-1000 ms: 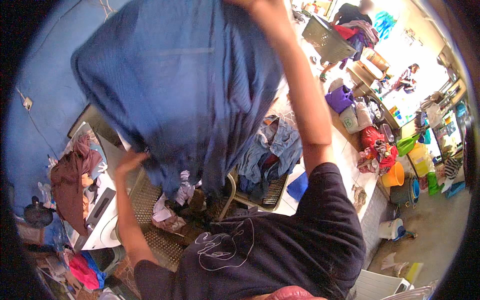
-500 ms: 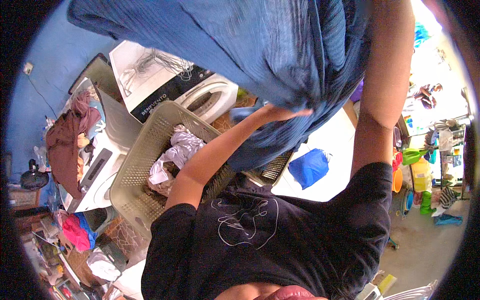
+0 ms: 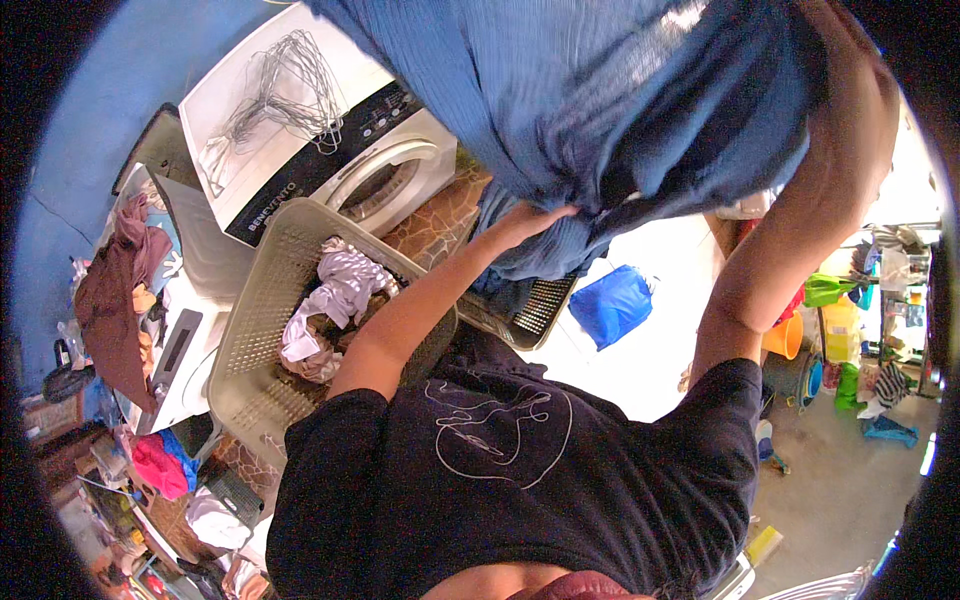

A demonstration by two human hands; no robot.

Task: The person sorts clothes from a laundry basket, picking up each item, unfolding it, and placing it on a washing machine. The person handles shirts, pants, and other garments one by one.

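Wide crinkled blue cloth point(image 3: 580, 100) is held up at 1 o'clock, a fold gripped by the left hand point(image 3: 535, 222). Right hand point(image 3: 832, 30) is mostly cut off at 2 o'clock; grip can't be told. Beige perforated plastic basket point(image 3: 255, 350) at 9, loaded with crumpled pale-lilac cloth point(image 3: 345, 285). White front-loading washer point(image 3: 280, 130) between 10 and 11, topped by tangled thin wire point(image 3: 290, 95). Bright white floor point(image 3: 655, 385) at 3–4 is occupied by a blue bag-like bundle point(image 3: 612, 307); grey floor point(image 3: 830, 500) seen at 4, blue-painted wall point(image 3: 90, 150) at 10.
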